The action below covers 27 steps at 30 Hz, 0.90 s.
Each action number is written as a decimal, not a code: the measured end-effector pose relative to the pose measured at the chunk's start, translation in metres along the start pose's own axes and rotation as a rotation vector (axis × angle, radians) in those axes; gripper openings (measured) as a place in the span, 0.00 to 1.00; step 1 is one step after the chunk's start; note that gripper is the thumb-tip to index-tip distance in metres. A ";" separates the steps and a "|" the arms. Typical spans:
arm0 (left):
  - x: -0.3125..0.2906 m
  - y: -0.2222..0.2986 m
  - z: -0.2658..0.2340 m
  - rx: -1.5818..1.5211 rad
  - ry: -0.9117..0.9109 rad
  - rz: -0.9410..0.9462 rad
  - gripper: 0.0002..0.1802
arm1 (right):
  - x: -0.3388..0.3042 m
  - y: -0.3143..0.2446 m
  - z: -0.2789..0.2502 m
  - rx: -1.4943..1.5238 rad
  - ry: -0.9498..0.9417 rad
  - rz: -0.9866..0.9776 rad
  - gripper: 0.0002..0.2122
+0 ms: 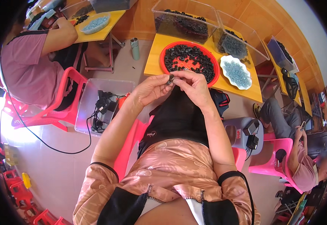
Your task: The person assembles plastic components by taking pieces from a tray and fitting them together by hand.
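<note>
Both hands' fingers pinched on small black ring (169, 78), red tray (162, 56) of black rings beyond — white dish (223, 60) of blue beads

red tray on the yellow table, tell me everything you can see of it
The red tray is round and shallow with a raised rim, plastic by its look. It lies flat on the yellow table, in front of clear bins and beside a white dish of pale blue pieces. Small black rings cover much of it, with red showing between. Both hands are held just in front of it, not touching it.
</note>
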State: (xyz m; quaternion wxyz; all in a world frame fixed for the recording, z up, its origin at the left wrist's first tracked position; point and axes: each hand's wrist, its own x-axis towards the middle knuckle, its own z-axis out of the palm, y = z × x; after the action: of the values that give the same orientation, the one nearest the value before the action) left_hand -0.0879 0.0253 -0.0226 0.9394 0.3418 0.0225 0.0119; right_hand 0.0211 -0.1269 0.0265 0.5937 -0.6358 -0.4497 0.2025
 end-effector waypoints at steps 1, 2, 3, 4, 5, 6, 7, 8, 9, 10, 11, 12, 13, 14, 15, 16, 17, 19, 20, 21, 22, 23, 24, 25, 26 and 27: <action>0.000 0.000 -0.001 -0.007 -0.021 0.009 0.12 | 0.000 -0.001 0.000 -0.006 -0.005 -0.007 0.09; 0.000 0.000 0.000 -0.006 -0.020 0.008 0.12 | 0.000 -0.002 0.000 -0.010 -0.008 -0.016 0.09; 0.000 0.000 0.000 0.001 -0.021 0.011 0.12 | 0.000 -0.002 -0.001 -0.009 -0.008 -0.015 0.09; 0.000 0.000 0.001 0.009 -0.021 0.014 0.12 | -0.001 -0.003 -0.001 -0.040 -0.002 -0.027 0.09; 0.000 0.000 0.004 0.009 -0.020 0.013 0.12 | 0.000 -0.003 -0.002 -0.072 0.003 -0.039 0.09; -0.001 0.001 0.008 0.023 0.004 0.014 0.11 | 0.000 -0.004 -0.003 -0.071 0.003 -0.038 0.09; -0.001 0.001 0.009 0.038 0.028 0.014 0.11 | 0.000 -0.004 -0.004 -0.210 0.020 -0.149 0.08; -0.001 0.001 0.009 0.038 0.028 0.013 0.11 | 0.000 -0.006 -0.004 -0.350 0.037 -0.259 0.08; 0.000 0.001 0.007 0.071 0.056 0.022 0.11 | -0.001 -0.008 -0.003 -0.349 0.037 -0.258 0.08; 0.000 0.000 0.007 0.105 0.084 0.031 0.11 | -0.003 -0.011 -0.002 -0.510 0.081 -0.328 0.07; 0.000 0.000 0.007 0.106 0.086 0.032 0.11 | -0.004 -0.013 0.000 -0.670 0.124 -0.398 0.06; 0.001 -0.001 0.007 0.129 0.115 0.053 0.10 | -0.004 -0.015 0.001 -0.669 0.123 -0.399 0.06; 0.001 -0.002 0.007 0.153 0.145 0.073 0.10 | -0.004 -0.018 0.003 -0.713 0.105 -0.411 0.06; 0.001 -0.002 0.006 0.153 0.143 0.073 0.10 | -0.004 -0.020 0.003 -0.760 0.088 -0.424 0.05; 0.002 -0.003 0.004 0.171 0.146 0.073 0.10 | -0.004 -0.019 0.002 -0.761 0.089 -0.423 0.05; 0.003 -0.003 0.003 0.189 0.150 0.074 0.10 | -0.004 -0.018 0.002 -0.759 0.091 -0.431 0.06; 0.003 -0.003 0.004 0.189 0.150 0.074 0.10 | -0.004 -0.016 0.001 -0.756 0.091 -0.440 0.06; 0.003 -0.003 0.009 0.160 0.187 0.078 0.11 | -0.005 -0.013 -0.001 -0.698 0.138 -0.403 0.06; 0.002 -0.003 0.010 0.160 0.188 0.079 0.11 | -0.005 -0.011 -0.002 -0.640 0.186 -0.366 0.05; 0.002 -0.002 0.011 0.155 0.191 0.103 0.11 | -0.005 -0.005 -0.003 -0.568 0.219 -0.340 0.05; 0.002 -0.002 0.011 0.149 0.194 0.128 0.11 | -0.007 -0.003 -0.004 -0.568 0.218 -0.341 0.05; 0.001 -0.002 0.010 0.149 0.195 0.128 0.11 | -0.011 -0.003 -0.004 -0.368 0.182 -0.151 0.05; 0.001 -0.001 0.009 0.180 0.213 0.134 0.11 | -0.012 -0.003 -0.004 -0.167 0.144 0.038 0.05; 0.001 -0.002 0.009 0.212 0.232 0.140 0.11 | -0.012 -0.001 -0.003 -0.167 0.144 0.038 0.05; 0.001 -0.002 0.010 0.212 0.230 0.138 0.11 | -0.012 0.002 -0.003 -0.084 0.117 0.083 0.06; 0.001 -0.003 0.012 0.242 0.232 0.153 0.12 | -0.012 0.004 -0.003 0.000 0.091 0.127 0.06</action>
State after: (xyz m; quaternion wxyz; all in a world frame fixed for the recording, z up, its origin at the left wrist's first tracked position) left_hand -0.0860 0.0156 -0.0150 0.8789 0.4495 0.1061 0.1196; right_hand 0.0191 -0.1378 0.0205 0.5995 -0.6716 -0.3811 0.2104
